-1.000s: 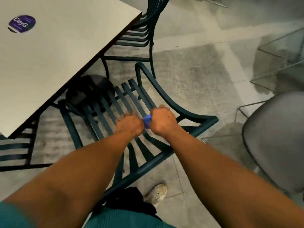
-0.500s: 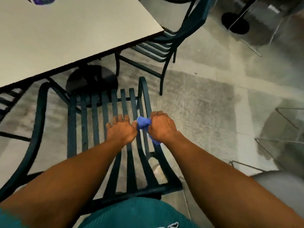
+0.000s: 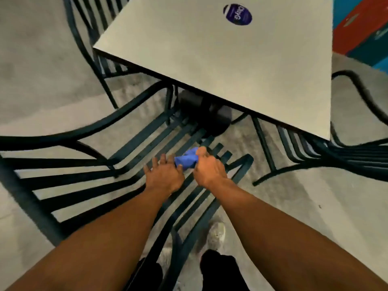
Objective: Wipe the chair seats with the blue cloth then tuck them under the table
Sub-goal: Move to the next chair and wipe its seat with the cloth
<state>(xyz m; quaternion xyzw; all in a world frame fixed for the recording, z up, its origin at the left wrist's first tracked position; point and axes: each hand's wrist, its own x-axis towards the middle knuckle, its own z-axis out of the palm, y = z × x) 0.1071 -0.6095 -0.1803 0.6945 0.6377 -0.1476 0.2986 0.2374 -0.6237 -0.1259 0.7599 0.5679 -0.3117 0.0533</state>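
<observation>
A dark green slatted metal chair (image 3: 134, 143) stands in front of me, its seat reaching toward the table (image 3: 220, 59). My right hand (image 3: 209, 171) is closed on a crumpled blue cloth (image 3: 186, 159) over the seat slats near the seat's front edge. My left hand (image 3: 162, 175) lies just left of the cloth with fingers spread, its fingertips at the cloth's edge. The chair's curved armrest (image 3: 84, 131) runs off to the left.
The pale square table carries a round purple sticker (image 3: 237, 14) and stands on a black pedestal base (image 3: 203, 114). A second chair (image 3: 94, 38) sits at the table's left side, a third chair (image 3: 336, 152) at its right. My shoes (image 3: 217, 234) are on the grey floor.
The view has swung round, so the table now lies ahead and to the right. My left hand has opened its fingers beside the cloth; my right hand still grips the cloth on the seat.
</observation>
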